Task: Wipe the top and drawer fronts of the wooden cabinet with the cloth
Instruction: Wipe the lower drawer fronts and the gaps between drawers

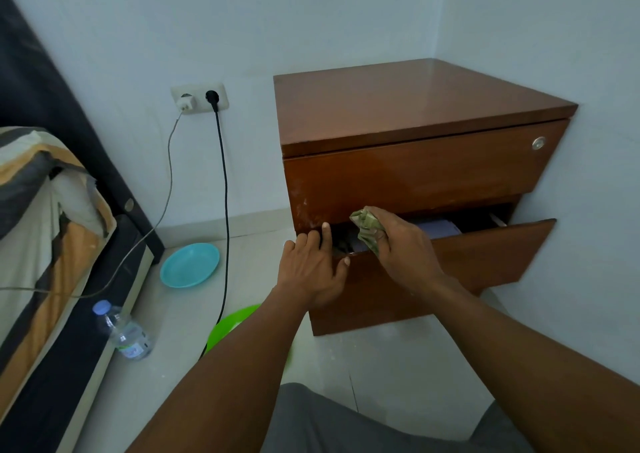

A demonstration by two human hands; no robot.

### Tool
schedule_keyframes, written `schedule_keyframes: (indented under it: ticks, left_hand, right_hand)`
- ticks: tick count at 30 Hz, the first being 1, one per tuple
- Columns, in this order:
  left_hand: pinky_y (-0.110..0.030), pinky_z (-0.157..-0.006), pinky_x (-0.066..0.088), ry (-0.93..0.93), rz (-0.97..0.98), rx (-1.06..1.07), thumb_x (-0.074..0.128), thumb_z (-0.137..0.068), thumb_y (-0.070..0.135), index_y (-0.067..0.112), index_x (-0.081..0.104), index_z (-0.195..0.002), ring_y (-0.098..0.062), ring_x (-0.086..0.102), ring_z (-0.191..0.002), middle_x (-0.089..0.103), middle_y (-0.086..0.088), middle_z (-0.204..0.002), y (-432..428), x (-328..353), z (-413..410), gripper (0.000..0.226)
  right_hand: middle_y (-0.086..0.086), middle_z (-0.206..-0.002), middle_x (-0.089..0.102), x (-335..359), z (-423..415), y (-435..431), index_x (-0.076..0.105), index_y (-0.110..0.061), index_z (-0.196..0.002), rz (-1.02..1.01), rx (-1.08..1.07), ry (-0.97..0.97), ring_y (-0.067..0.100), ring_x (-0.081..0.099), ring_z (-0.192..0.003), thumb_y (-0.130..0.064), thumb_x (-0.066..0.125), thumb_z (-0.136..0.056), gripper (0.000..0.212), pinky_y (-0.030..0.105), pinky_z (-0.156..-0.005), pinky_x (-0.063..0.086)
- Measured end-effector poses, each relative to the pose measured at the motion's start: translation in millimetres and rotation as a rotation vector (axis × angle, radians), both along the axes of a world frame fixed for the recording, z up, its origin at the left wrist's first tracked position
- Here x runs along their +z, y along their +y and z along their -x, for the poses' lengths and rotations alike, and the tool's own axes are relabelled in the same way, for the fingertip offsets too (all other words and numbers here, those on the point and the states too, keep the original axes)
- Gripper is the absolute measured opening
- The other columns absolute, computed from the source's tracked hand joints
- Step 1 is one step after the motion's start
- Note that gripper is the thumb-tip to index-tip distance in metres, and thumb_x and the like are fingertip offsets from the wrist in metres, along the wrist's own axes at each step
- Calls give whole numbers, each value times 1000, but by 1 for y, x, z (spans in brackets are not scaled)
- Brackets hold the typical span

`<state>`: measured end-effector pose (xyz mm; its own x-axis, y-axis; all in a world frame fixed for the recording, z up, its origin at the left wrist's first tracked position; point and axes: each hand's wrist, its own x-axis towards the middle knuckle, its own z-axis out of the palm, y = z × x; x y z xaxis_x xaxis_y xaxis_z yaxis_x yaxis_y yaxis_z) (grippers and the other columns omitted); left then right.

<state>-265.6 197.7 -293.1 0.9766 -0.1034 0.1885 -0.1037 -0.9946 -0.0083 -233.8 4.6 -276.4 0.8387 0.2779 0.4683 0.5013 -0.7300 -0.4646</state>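
A grey-clad knee (346, 425) fills the bottom edge, closest of all, with both bare forearms reaching forward above it. Beyond them the wooden cabinet (415, 113) stands in the corner against the pale walls, its glossy top bare. Its upper drawer front (415, 179) is shut flush and carries a small round metal lock (538, 143) near its right end. The lower drawer (467, 262) is pulled out at a slant, its right end further forward, with dark contents and something bluish visible inside. To the left runs a bed (41, 244) with striped bedding and a dark frame. On the pale tiled floor beside it lie a turquoise plate (189, 265), a green bowl (225, 328) partly hidden by the left forearm, and a plastic water bottle (124, 333) on its side. A wall socket (200, 98) holds a white charger and a black plug, their cables trailing down. The left hand (311, 265) lies loose on the left corner of the lower drawer's top edge, fingers spread over the gap, grasping nothing. The right hand (401, 241) is clenched around the crumpled greenish cloth (367, 225), held over the open drawer just under the upper drawer front
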Motion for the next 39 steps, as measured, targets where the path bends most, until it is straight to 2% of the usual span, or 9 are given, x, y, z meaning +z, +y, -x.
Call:
schedule_keyframes:
  ticks: [11,15,21,26,29,31,33,36,39]
  left_hand:
    - [-36,-92,42,-82,149,-43,24,-104,47,11,24,-158,-24,49,-112,50,-7,-134,23,-22,25,66]
    - [-37,-99,42,2,253,-47,26,-106,44,11,16,-160,-27,50,-122,49,-9,-143,21,-24,26,63]
    - [-37,-116,30,34,313,-27,24,-108,42,13,8,-161,-25,24,-151,26,-10,-164,18,-20,29,63]
    - [-37,-117,30,37,336,-25,27,-108,38,13,6,-161,-25,23,-151,21,-9,-166,17,-21,32,62]
    - [-37,-116,31,30,341,-24,29,-107,35,13,7,-161,-25,22,-152,20,-9,-166,17,-23,31,63]
    - [-37,-116,31,34,343,-26,32,-106,31,12,7,-161,-25,22,-152,21,-10,-166,17,-23,31,64]
    - [-38,-116,31,56,338,-29,36,-104,30,12,4,-161,-25,22,-152,18,-10,-167,19,-22,31,68]
    - [-41,-117,34,96,324,-27,39,-100,30,14,-1,-161,-24,19,-153,12,-7,-168,21,-23,31,75]
    - [-40,-121,29,100,323,-30,30,-95,38,13,0,-161,-23,13,-155,10,-6,-169,20,-25,31,77]
  right_hand:
    - [9,-142,58,14,8,19,50,-14,-145,190,117,-176,25,55,-131,3,56,-90,58,40,-103,49]
    - [5,-148,52,1,9,25,43,-19,-149,241,129,-66,23,52,-133,-7,54,-97,55,41,-104,48]
    - [1,-146,54,-7,8,28,39,-22,-151,203,122,48,25,59,-122,-16,50,-101,52,42,-93,53]
    - [9,-137,61,17,-4,30,50,-12,-143,68,73,-253,29,63,-117,-11,47,-96,47,43,-88,57]
    - [12,-135,62,24,-7,31,55,-10,-138,198,74,-431,29,61,-121,-9,48,-93,46,42,-96,54]
    - [9,-139,60,15,-3,31,51,-17,-143,313,160,-226,29,59,-123,-12,58,-94,50,46,-99,52]
    - [2,-144,56,-4,3,29,44,-25,-147,377,218,29,24,56,-126,-30,54,-98,50,45,-101,49]
    - [-2,-147,53,-29,11,29,45,-28,-147,390,217,93,19,48,-135,-52,36,-97,56,41,-113,33]
    - [-2,-145,56,-33,12,35,52,-26,-143,263,179,107,16,47,-136,-52,23,-100,58,37,-114,27]
